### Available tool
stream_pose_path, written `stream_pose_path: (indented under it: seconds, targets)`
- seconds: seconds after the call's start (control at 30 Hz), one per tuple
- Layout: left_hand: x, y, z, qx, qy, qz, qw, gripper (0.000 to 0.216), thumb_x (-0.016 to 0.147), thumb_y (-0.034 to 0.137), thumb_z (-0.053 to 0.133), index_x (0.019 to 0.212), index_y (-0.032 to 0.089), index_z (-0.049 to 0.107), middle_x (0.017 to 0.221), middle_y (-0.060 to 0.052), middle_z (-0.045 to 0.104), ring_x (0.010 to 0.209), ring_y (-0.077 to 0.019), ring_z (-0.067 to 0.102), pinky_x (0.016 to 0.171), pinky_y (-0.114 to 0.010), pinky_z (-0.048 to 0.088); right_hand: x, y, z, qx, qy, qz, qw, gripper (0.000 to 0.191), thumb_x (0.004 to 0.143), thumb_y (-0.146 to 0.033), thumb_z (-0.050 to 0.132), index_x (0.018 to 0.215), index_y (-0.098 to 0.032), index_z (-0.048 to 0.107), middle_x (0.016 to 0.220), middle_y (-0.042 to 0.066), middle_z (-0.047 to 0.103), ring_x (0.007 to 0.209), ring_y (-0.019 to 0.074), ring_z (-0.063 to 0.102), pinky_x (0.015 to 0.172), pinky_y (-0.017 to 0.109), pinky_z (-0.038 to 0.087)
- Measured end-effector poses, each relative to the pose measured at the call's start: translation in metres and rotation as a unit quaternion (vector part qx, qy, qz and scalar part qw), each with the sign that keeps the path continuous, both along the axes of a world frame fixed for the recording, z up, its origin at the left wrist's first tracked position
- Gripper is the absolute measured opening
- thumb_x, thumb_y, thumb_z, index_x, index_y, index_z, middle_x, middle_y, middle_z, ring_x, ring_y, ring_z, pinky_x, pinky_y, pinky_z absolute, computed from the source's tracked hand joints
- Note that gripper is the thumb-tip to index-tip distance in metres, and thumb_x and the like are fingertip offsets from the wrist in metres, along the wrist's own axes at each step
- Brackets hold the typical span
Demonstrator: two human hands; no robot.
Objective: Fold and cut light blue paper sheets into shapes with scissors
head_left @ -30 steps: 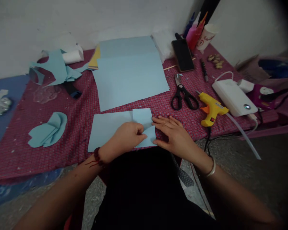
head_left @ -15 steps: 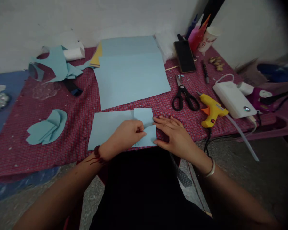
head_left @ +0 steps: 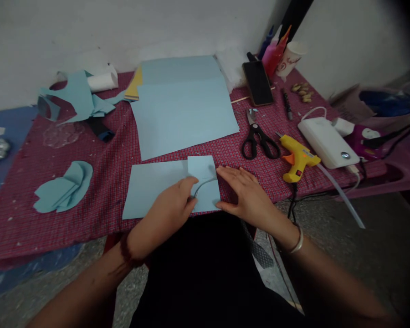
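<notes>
A light-blue paper strip lies along the table's front edge. On its right end rests a smaller light-blue paper piece, with a curved, slightly raised edge across its middle. My left hand rests over the strip, thumb and forefinger apart at the left end of that curve; its other fingers are partly hidden. Flat with fingers spread, my right hand lies at the right edge of the paper, its fingertips touching or very close to it.
Large light-blue sheets lie behind. To the right are black-handled scissors, a yellow glue gun, a white power bank and a phone. Cut petal shapes and paper scraps are at left.
My left hand has moved left and opened from a closed, pinched shape over the curved edge. The right hand stays flat by the paper. The whole view has shifted slightly.
</notes>
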State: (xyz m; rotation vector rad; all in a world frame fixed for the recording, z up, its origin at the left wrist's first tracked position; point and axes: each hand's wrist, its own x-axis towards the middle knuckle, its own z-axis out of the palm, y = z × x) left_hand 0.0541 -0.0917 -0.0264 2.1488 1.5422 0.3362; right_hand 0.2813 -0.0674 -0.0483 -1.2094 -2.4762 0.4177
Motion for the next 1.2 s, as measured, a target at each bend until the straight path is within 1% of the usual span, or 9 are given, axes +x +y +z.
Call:
stream_pose_path:
  seconds: [0.07, 0.13, 0.27, 0.33, 0.43, 0.53, 0.7, 0.93, 1.2]
  targets:
    - [-0.003, -0.011, -0.001, 0.038, 0.027, 0.006, 0.999, 0.031, 0.085, 0.012, 0.051, 0.116, 0.015, 0.049, 0.084, -0.003, 0.061, 0.07, -0.0162, 0.059, 0.066, -0.031, 0.048, 0.0, -0.001, 0.001, -0.003, 0.008, 0.002, 1.0, 0.071, 0.078, -0.033, 0.072, 0.14, -0.022, 0.04, 0.149, 0.012, 0.041, 0.135, 0.0268, 0.04, 0.112, 0.051, 0.029]
    - [-0.005, -0.02, 0.0, 0.06, 0.043, 0.005, 0.997, 0.022, 0.086, 0.011, 0.05, 0.108, 0.015, 0.052, 0.085, -0.004, 0.062, 0.074, -0.0174, 0.059, 0.068, -0.032, 0.049, 0.001, -0.001, 0.001, -0.005, 0.006, 0.01, 1.0, 0.057, 0.079, -0.033, 0.071, 0.131, -0.024, 0.049, 0.151, 0.011, 0.037, 0.136, 0.0274, 0.038, 0.112, 0.052, 0.028]
    - [-0.002, -0.034, 0.001, 0.145, 0.086, -0.027, 0.985, 0.01, 0.088, 0.009, 0.049, 0.086, 0.015, 0.057, 0.079, -0.005, 0.061, 0.073, -0.0195, 0.057, 0.066, -0.033, 0.048, 0.001, -0.001, 0.002, -0.007, -0.019, 0.029, 0.999, 0.031, 0.082, -0.036, 0.068, 0.112, -0.027, 0.062, 0.148, 0.009, 0.042, 0.136, 0.0285, 0.038, 0.112, 0.053, 0.026]
    - [0.004, -0.043, -0.003, 0.222, 0.102, -0.063, 0.968, 0.012, 0.089, 0.01, 0.049, 0.087, 0.015, 0.06, 0.08, -0.006, 0.063, 0.074, -0.0206, 0.057, 0.068, -0.035, 0.047, 0.001, 0.0, 0.003, -0.007, -0.023, 0.032, 0.999, 0.031, 0.082, -0.037, 0.068, 0.111, -0.028, 0.063, 0.146, 0.008, 0.045, 0.135, 0.0283, 0.039, 0.112, 0.053, 0.027]
    - [0.017, -0.056, -0.017, 0.292, 0.102, -0.096, 0.946, 0.02, 0.089, 0.015, 0.053, 0.107, 0.013, 0.062, 0.1, -0.009, 0.068, 0.091, -0.0231, 0.059, 0.08, -0.037, 0.044, 0.001, 0.0, 0.004, -0.008, -0.018, 0.031, 0.999, 0.032, 0.082, -0.037, 0.069, 0.112, -0.029, 0.064, 0.143, 0.006, 0.049, 0.134, 0.0277, 0.04, 0.111, 0.053, 0.028]
    - [0.028, -0.065, -0.036, 0.301, 0.112, -0.091, 0.943, 0.031, 0.091, 0.02, 0.052, 0.12, 0.012, 0.059, 0.12, -0.009, 0.066, 0.111, -0.0232, 0.055, 0.093, -0.037, 0.039, 0.002, -0.001, 0.002, -0.004, -0.011, 0.028, 1.0, 0.031, 0.082, -0.036, 0.069, 0.112, -0.029, 0.065, 0.143, 0.006, 0.049, 0.133, 0.027, 0.042, 0.111, 0.052, 0.029]
    - [0.033, -0.074, -0.05, 0.289, 0.163, -0.074, 0.941, 0.041, 0.092, 0.027, 0.052, 0.131, 0.015, 0.054, 0.132, -0.008, 0.06, 0.116, -0.0227, 0.053, 0.096, -0.037, 0.036, 0.005, -0.007, -0.001, 0.01, -0.017, 0.016, 1.0, 0.033, 0.086, -0.035, 0.065, 0.118, -0.033, 0.063, 0.143, 0.006, 0.049, 0.134, 0.0261, 0.041, 0.11, 0.052, 0.029]
    - [0.041, -0.075, -0.047, 0.291, 0.2, -0.057, 0.934, 0.045, 0.091, 0.035, 0.054, 0.134, 0.022, 0.052, 0.129, -0.009, 0.062, 0.113, -0.0246, 0.055, 0.094, -0.041, 0.036, -0.001, -0.004, 0.004, 0.021, -0.056, -0.015, 0.998, 0.04, 0.09, -0.035, 0.057, 0.129, -0.03, 0.057, 0.146, 0.008, 0.046, 0.135, 0.026, 0.04, 0.111, 0.052, 0.028]
    - [0.049, -0.075, -0.038, 0.293, 0.223, -0.083, 0.926, 0.043, 0.09, 0.022, 0.052, 0.132, 0.012, 0.053, 0.126, -0.018, 0.062, 0.11, -0.0284, 0.061, 0.088, -0.041, 0.048, -0.005, 0.006, 0.008, 0.061, -0.036, 0.003, 0.997, 0.043, 0.089, -0.03, 0.058, 0.131, -0.024, 0.055, 0.146, 0.01, 0.046, 0.138, 0.0282, 0.036, 0.112, 0.057, 0.026]
